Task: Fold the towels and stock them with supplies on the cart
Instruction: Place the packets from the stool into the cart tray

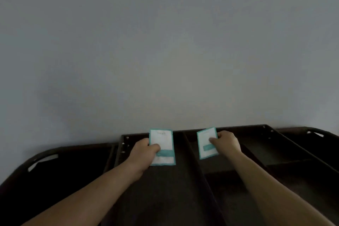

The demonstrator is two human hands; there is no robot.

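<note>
The dark cart top fills the lower part of the head view, split into long compartments by raised dividers. My left hand grips a white packet with a teal border by its left edge, thumb across its front, over the left middle compartment. My right hand holds a second white and teal packet by its right edge, thumb on its face, over the compartment just right of the centre divider. Both packets stand roughly upright near the cart's far end. No towels are in view.
A plain grey wall rises directly behind the cart. The cart's rim has handle cut-outs at the left and far right. A smaller sectioned compartment lies to the right of my right hand.
</note>
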